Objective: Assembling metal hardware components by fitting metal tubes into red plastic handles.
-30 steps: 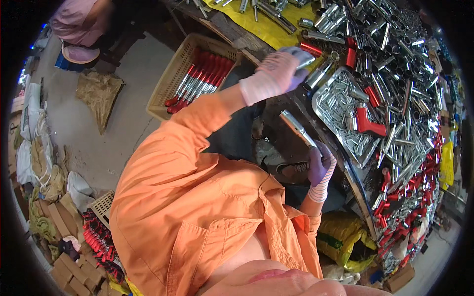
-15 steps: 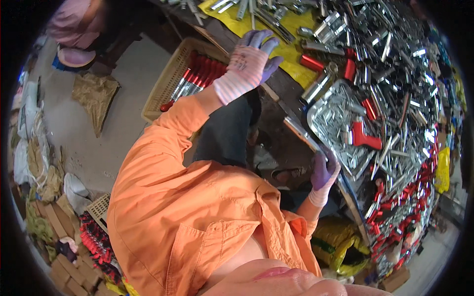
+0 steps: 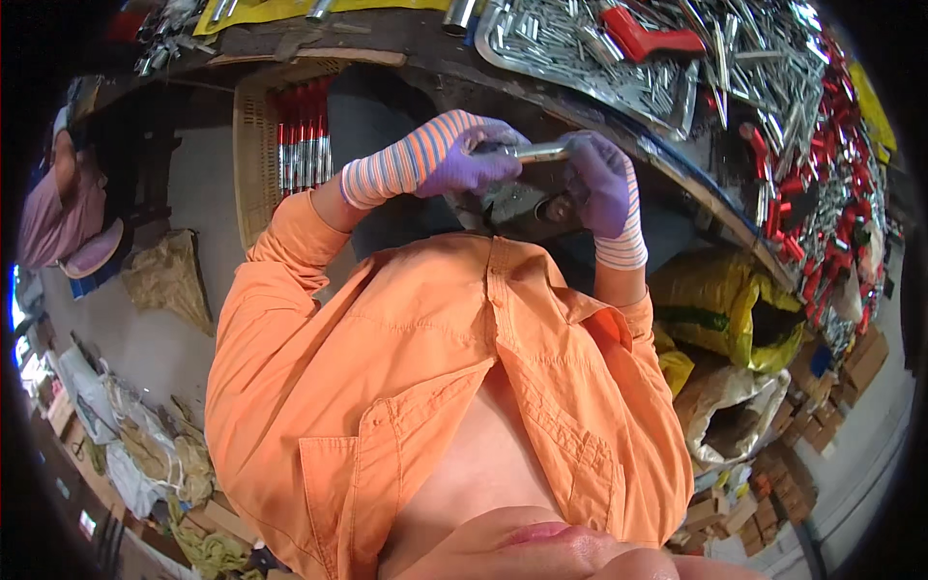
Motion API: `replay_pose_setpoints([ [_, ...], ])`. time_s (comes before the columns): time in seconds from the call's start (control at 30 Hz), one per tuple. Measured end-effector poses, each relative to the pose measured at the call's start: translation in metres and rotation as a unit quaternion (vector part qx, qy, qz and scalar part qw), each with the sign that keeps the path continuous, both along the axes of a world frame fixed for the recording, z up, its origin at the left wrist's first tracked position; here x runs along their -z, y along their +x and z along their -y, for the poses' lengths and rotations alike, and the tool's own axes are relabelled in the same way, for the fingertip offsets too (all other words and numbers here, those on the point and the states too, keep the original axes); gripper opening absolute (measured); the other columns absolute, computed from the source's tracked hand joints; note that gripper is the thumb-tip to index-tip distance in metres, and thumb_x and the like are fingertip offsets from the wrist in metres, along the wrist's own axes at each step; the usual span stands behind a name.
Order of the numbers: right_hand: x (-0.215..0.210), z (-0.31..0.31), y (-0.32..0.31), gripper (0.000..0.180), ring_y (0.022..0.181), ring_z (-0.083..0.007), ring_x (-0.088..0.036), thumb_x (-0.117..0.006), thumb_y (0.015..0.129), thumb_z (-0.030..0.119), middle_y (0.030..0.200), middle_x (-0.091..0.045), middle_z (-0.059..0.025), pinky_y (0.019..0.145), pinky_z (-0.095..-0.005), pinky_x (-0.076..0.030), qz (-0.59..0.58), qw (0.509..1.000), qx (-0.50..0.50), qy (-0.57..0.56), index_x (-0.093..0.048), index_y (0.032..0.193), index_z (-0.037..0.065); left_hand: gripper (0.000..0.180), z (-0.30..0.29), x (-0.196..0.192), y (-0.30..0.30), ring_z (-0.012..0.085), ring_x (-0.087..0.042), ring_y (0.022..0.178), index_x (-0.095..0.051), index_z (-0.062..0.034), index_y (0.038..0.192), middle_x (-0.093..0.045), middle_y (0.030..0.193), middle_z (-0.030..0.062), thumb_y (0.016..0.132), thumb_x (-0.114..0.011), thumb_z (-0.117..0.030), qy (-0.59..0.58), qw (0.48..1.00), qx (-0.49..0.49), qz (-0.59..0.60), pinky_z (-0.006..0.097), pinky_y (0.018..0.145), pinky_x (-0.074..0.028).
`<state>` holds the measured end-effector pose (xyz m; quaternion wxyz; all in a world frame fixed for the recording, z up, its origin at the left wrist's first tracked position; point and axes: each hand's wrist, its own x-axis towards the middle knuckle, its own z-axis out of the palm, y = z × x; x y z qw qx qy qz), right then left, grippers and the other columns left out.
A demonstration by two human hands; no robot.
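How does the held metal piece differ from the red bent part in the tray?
The metal piece is silvery and straight; the red part is bent. The left hand and right hand hold the metal piece; the red part lies among small metal rods.

The left hand and right hand grip a silvery metal tube with purple-gloved fingers.

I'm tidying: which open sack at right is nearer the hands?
The yellow sack, closer to the right hand; the whitish sack sits farther, lower in the picture.
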<state>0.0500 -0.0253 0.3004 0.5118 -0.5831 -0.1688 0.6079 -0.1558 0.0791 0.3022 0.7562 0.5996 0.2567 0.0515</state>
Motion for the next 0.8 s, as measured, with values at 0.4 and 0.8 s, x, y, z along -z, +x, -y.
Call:
replay_pose_setpoints([
  [0.4, 0.016, 0.043, 0.019, 0.021, 0.076, -0.0074, -0.051, -0.051, 0.098, 0.013, 0.089, -0.06, -0.0011, 0.07, -0.0214, -0.043, 0.23, 0.946, 0.115, 0.199, -0.061, 0.11, 0.0, 0.034, 0.044, -0.006, 0.043, 0.0054, -0.046, 0.046, -0.065, -0.0002, 0.11, -0.06, 0.067, 0.0017, 0.085, -0.068, -0.024, -0.078, 0.994, -0.006, -0.082, 0.021, 0.042, -0.034],
  [0.8, 0.019, 0.05, 0.022, 0.022, 0.079, -0.0109, -0.06, -0.053, 0.093, 0.01, 0.101, -0.065, -0.009, 0.064, -0.0205, -0.045, -0.191, 0.963, 0.078, 0.173, -0.055, 0.113, 0.002, 0.025, 0.05, -0.011, 0.066, 0.0017, -0.043, 0.047, -0.065, -0.0067, 0.098, -0.053, 0.062, -0.0029, 0.087, -0.069, -0.029, -0.14, 0.987, -0.062, -0.041, 0.018, 0.042, -0.031],
])
